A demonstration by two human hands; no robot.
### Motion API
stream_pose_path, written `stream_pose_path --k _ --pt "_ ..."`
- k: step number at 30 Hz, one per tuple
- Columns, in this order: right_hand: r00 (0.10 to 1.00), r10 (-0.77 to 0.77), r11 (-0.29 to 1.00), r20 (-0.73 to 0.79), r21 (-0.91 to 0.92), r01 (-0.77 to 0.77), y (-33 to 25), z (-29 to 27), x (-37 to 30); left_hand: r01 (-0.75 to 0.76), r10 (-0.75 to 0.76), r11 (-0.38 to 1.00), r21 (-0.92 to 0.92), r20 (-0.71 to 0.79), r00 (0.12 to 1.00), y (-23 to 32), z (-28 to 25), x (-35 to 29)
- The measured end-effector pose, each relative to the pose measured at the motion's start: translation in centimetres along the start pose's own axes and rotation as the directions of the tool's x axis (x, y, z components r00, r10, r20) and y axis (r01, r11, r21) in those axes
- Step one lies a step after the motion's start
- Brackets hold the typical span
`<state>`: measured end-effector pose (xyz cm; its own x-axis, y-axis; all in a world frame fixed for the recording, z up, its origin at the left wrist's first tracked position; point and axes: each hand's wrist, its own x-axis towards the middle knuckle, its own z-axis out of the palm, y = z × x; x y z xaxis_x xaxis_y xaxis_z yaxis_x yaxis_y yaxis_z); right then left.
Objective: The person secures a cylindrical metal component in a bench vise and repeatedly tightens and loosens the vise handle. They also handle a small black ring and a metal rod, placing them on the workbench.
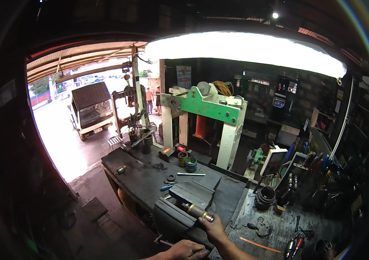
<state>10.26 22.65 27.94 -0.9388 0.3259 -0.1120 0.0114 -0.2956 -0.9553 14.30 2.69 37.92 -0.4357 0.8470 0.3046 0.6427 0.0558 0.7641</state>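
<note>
Open-sided workshop, dark metal workbench (145, 173) running from near the camera out toward a bright yard with a parked truck (90, 109). Bench vise (184, 207) sits at the near end of the bench; all positions below are relative to it.

In the vise jaws: a cylindrical metal part (196, 211), steel body with brass-coloured ends. Long axis roughly horizontal, running from upper left to lower right, the near end pointing toward the person and sticking out of the vise on the right.

Right hand (212, 228) wraps its fingers around that near end, closed grip on the part. Left hand (186, 250) is just below the vise, fist closed around the vise handle (163, 242), mostly hidden by the fingers.

Beyond the vise on the bench: blue-handled tool (165, 187), a thin rod (191, 174), dark rings (171, 177), then two small cans (187, 161). Further back, a green and white press frame (204, 112). Right of the vise: a lower surface with a dark coiled ring stack (264, 198), cables, red-handled tools (294, 246). Nothing lies between the hands and the part.
</note>
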Motion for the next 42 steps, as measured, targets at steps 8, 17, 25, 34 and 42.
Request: stream_pose_path --k 8,17,25,34,42 --pt "0.998 0.065 0.998 0.002 -0.024 -0.065 0.4 -1.0 -0.2 0.215 -0.24 0.968 -0.13 -0.232 0.943 -4.0 -2.3 -4.5" --pt "0.994 -0.085 0.461 0.067 -0.882 0.098 1.7 -11.0 -3.3 0.325 -0.123 0.927 0.188 -0.667 0.735 -9.5 1.1 -7.1" --pt "0.949 -0.144 0.2 -0.28 -0.948 -0.249 5.6 -22.4 -4.8 0.209 -0.049 0.968 0.141 -0.709 0.704 -8.4 -0.1 -1.7" --pt "0.978 0.024 0.05 -0.207 -0.977 -0.208 8.3 -24.5 -4.4 0.119 0.113 0.935 0.334 -0.599 0.793 -11.1 -4.4 10.3" --pt "0.964 -0.16 0.004 -0.212 -0.977 -0.214 9.6 -26.3 -4.4 0.298 -0.085 0.91 0.289 -0.573 0.815 -12.2 -4.1 10.7"
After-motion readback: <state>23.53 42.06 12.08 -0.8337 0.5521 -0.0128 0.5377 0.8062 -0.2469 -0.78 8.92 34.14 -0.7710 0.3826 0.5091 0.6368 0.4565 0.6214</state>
